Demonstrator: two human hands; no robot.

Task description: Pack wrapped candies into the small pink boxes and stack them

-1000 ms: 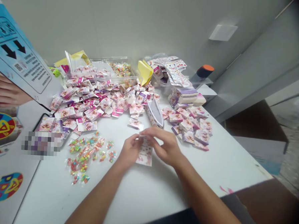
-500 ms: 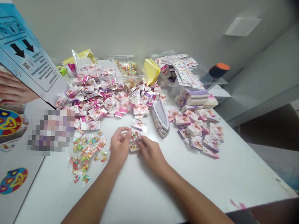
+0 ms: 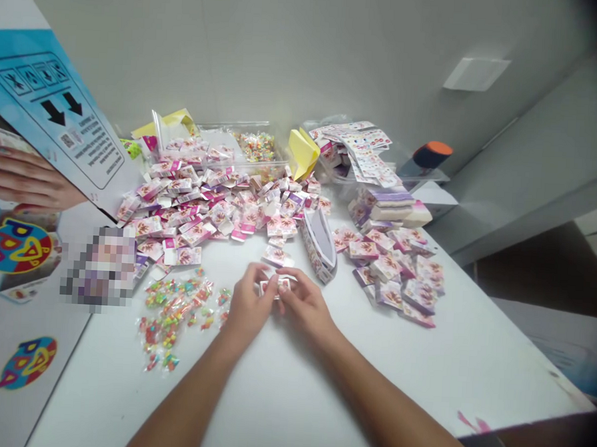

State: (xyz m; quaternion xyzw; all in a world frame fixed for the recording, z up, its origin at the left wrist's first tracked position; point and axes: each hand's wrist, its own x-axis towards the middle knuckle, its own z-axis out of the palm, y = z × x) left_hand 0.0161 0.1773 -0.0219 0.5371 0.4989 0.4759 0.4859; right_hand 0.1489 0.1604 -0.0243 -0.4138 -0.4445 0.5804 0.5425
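Observation:
A small printed card (image 3: 281, 284) is pinched between my left hand (image 3: 254, 301) and my right hand (image 3: 307, 304), over the middle of the white table (image 3: 279, 396). Both thumbs press on its face, and the fingers behind hide much of it. Small plastic packets of colourful pieces (image 3: 174, 310) lie left of my left hand. Just beyond the hands is a small pink and white box (image 3: 277, 256). An open boat-shaped carton (image 3: 320, 244) stands behind my right hand.
A large heap of small boxes (image 3: 194, 205) covers the back left. More boxes (image 3: 391, 268) lie at the right. Behind are a clear tray of colourful packets (image 3: 255, 146), sticker sheets (image 3: 367, 147), folded yellow paper (image 3: 303, 154) and an orange-topped dark object (image 3: 427, 157).
Both hands have drawn closer together around the card, which now shows less of its face. The view has shifted slightly.

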